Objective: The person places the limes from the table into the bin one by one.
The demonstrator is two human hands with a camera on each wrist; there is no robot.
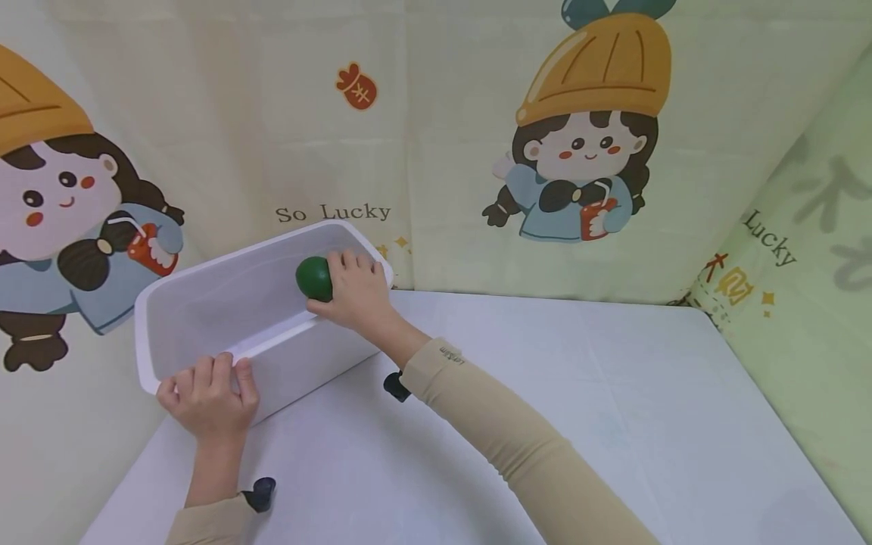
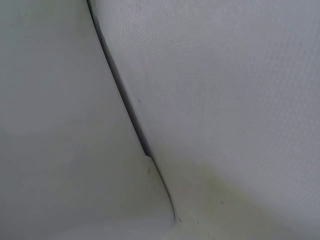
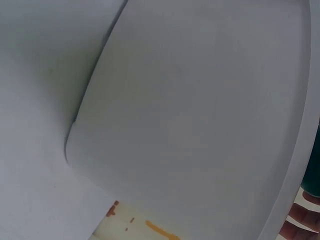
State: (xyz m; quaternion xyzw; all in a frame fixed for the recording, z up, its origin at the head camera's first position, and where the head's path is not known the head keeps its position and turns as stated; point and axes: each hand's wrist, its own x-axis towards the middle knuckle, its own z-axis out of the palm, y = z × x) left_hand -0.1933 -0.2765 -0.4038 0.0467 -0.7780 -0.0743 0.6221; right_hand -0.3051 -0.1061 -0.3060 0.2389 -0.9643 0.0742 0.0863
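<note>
A long white plastic bin [image 1: 306,356] stands at the back left of the table. My left hand [image 1: 211,397] grips its near rim by the left corner, fingers hooked over the edge. With my right hand [image 1: 357,291] I hold a smooth, round, dark green object [image 1: 314,278] at the bin's right end, over the opening. Part of the green object is covered by the fingers. In the right wrist view the bin's outer wall [image 3: 190,115] fills most of the picture, with the green object [image 3: 313,170] and some fingertips [image 3: 305,216] past the rim at the right edge.
The white table [image 1: 545,393] extends to the right of the bin. A cloth backdrop [image 1: 450,189] with printed cartoon figures hangs behind the table. Small black pieces [image 1: 397,386] show at both wrists, below beige sleeves [image 1: 490,424].
</note>
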